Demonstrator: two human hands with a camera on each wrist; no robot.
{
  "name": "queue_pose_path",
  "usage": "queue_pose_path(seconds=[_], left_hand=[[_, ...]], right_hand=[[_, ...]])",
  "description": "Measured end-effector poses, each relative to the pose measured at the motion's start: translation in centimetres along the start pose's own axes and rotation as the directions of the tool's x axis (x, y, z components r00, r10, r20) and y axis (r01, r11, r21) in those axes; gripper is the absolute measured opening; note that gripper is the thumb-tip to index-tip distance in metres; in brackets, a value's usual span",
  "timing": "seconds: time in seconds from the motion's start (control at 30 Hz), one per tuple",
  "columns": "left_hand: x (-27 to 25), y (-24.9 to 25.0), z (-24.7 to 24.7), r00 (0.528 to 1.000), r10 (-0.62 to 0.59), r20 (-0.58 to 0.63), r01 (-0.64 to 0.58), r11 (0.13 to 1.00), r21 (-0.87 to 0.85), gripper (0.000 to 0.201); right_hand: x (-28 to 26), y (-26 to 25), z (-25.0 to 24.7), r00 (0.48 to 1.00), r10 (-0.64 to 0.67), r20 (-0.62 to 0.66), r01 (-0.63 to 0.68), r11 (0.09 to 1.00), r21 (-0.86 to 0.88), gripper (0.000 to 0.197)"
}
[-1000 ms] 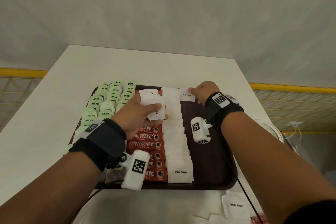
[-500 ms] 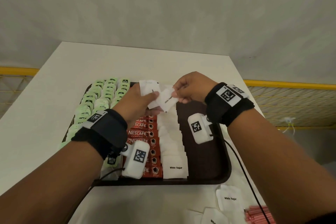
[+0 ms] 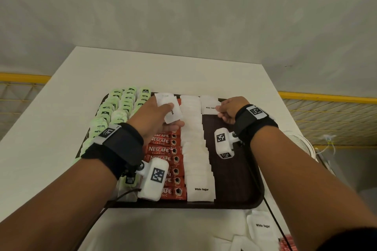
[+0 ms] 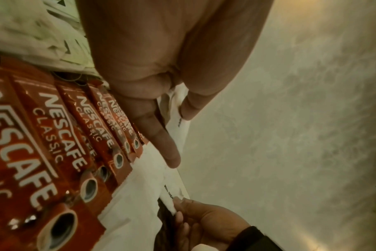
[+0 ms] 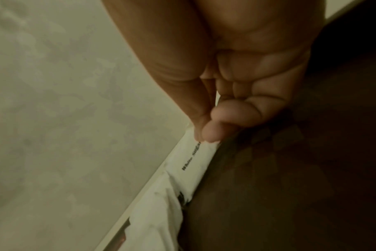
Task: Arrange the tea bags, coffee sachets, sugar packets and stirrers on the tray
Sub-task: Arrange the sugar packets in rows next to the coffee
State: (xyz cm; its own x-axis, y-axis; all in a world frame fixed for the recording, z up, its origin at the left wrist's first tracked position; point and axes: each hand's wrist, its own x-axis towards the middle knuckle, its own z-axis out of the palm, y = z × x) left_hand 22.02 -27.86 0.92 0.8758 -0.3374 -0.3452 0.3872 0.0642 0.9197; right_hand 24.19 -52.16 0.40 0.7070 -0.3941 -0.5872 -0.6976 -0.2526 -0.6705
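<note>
Half a second ago your right hand [image 3: 229, 111] took a white sugar packet [image 3: 210, 105] from the left; now its grip pinches it down at the tray's [image 3: 234, 179] 1 o'clock corner, starting a second sugar column, while your left hand [image 3: 157, 117] clasps spare sugar packets [image 3: 170, 108].

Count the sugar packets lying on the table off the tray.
2 at least: one sugar packet beside the tray's near right corner, another nearer, cut by the picture's edge. More may lie out of view.

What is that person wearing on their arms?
Each bare forearm has a wide black wrist strap, left and right. Each strap carries a white block with black square-pattern markers, left and right. Thin dark cables trail from both.
</note>
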Motion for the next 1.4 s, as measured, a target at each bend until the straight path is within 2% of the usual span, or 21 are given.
queue_pose_path(seconds=[0.13, 0.3, 0.4, 0.5, 0.53, 0.6, 0.7, 0.77, 0.83, 0.93, 1.03, 1.13, 1.2, 1.27, 1.33, 1.4], left_hand=[[0.0, 0.3, 0.2, 1.000, 0.010, 0.005, -0.010, 1.000, 0.003, 0.030], [0.0, 0.3, 0.5, 0.999, 0.010, 0.047, -0.009, 1.000, -0.016, 0.026], [-0.1, 0.1, 0.6, 0.996, 0.035, 0.084, -0.037, 0.999, 0.020, 0.026], [0.0, 0.0, 0.7, 0.994, 0.076, 0.076, -0.080, 0.995, 0.062, 0.031], [0.0, 0.0, 0.8, 0.994, 0.087, 0.068, -0.092, 0.993, 0.074, 0.032], [0.1, 0.0, 1.1, 0.994, 0.103, 0.046, -0.106, 0.991, 0.085, 0.030], [0.1, 0.0, 1.4, 0.990, 0.131, 0.048, -0.136, 0.982, 0.128, 0.032], [0.0, 0.0, 1.5, 0.986, 0.151, 0.070, -0.161, 0.972, 0.173, 0.034], [-0.2, 0.0, 1.5, 0.985, 0.156, 0.074, -0.167, 0.969, 0.181, 0.037], [-0.3, 0.0, 1.4, 0.987, 0.150, 0.054, -0.157, 0.976, 0.153, 0.032], [-0.7, 0.2, 1.1, 0.995, 0.098, 0.011, -0.099, 0.992, 0.079, 0.021], [-1.1, 0.2, 0.5, 0.997, 0.081, -0.009, -0.080, 0.994, 0.080, 0.017], [-1.2, 0.1, 0.3, 0.997, 0.071, -0.024, -0.069, 0.995, 0.070, 0.018], [-1.3, 0.1, 0.2, 0.998, 0.059, -0.035, -0.057, 0.997, 0.056, 0.018], [-1.4, 0.1, 0.2, 0.998, 0.052, -0.038, -0.050, 0.997, 0.051, 0.017], [-1.5, 0.1, 0.3, 0.998, 0.053, -0.033, -0.051, 0.997, 0.051, 0.017]], right_hand=[[0.4, -0.4, 0.6, 0.999, 0.036, -0.015, -0.037, 0.996, -0.076, 0.021], [2.1, 0.2, 1.0, 0.998, 0.020, -0.058, -0.032, 0.975, -0.218, 0.033], [2.2, 0.4, 0.1, 0.981, -0.110, -0.160, 0.051, 0.941, -0.333, 0.033], [0.4, -0.3, -0.2, 0.932, -0.299, -0.204, 0.260, 0.945, -0.200, 0.027], [-0.6, -0.7, -0.1, 0.921, -0.347, -0.178, 0.328, 0.936, -0.128, 0.027], [-3.1, -1.7, 0.5, 0.903, -0.429, -0.022, 0.428, 0.903, -0.043, 0.032], [-5.6, -2.6, 1.0, 0.853, -0.450, 0.265, 0.497, 0.855, -0.148, 0.035], [-6.4, -2.6, 1.1, 0.832, -0.433, 0.347, 0.507, 0.847, -0.160, 0.026], [-6.7, -2.6, 1.1, 0.830, -0.429, 0.357, 0.503, 0.851, -0.148, 0.019], [-6.7, -2.3, 0.8, 0.853, -0.397, 0.338, 0.448, 0.890, -0.086, 0.014], [-5.9, -1.8, 0.0, 0.882, -0.387, 0.268, 0.379, 0.922, 0.084, 0.008], [-4.3, -0.8, -1.0, 0.925, -0.377, 0.056, 0.339, 0.881, 0.331, 0.012], [-3.0, -0.1, -1.5, 0.950, -0.304, -0.065, 0.305, 0.869, 0.390, 0.013], [-2.0, 0.8, -1.7, 0.970, -0.222, -0.096, 0.242, 0.908, 0.341, 0.012], [-1.3, 1.5, -1.6, 0.980, -0.172, -0.103, 0.186, 0.971, 0.147, 0.010], [-1.0, 1.8, -1.5, 0.982, -0.153, -0.110, 0.146, 0.987, -0.066, 0.008]])
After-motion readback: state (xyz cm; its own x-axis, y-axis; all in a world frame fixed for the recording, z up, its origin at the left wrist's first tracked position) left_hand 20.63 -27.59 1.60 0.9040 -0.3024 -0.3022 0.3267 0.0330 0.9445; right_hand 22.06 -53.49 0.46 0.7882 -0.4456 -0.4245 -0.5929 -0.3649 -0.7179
